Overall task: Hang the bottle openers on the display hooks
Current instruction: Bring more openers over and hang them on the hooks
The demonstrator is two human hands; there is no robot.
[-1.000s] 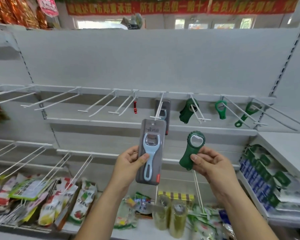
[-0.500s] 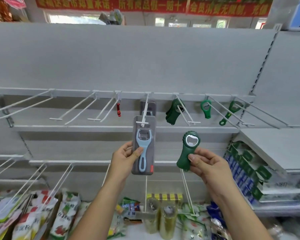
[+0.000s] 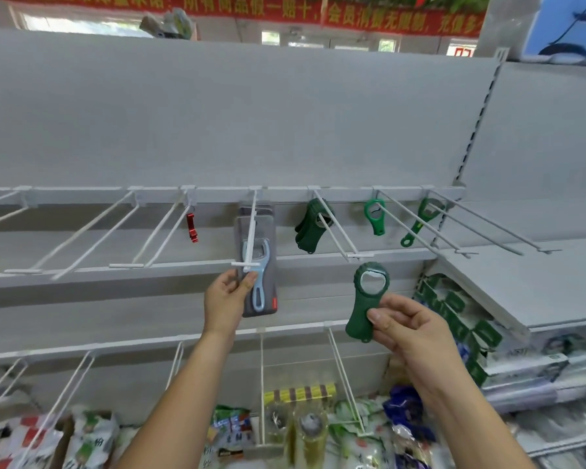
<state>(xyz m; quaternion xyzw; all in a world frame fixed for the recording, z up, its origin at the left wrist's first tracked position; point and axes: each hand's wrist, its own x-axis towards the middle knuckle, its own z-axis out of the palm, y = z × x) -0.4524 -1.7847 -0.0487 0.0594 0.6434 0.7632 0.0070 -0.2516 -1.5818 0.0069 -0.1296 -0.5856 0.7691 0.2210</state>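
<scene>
A grey back panel (image 3: 251, 113) carries a row of white wire hooks (image 3: 92, 231), with snack packets (image 3: 92, 441) on the shelf below. Three hooks to the right hold green openers (image 3: 307, 228), and a small red clip (image 3: 192, 227) hangs to the left. One hook's wire and end bar cross in front of the carded blue opener (image 3: 263, 265), which the left hand (image 3: 225, 299) pinches by its lower edge. The right hand (image 3: 410, 330) grips a dark green opener (image 3: 367, 299) by its lower end, upright, below the hooks.
</scene>
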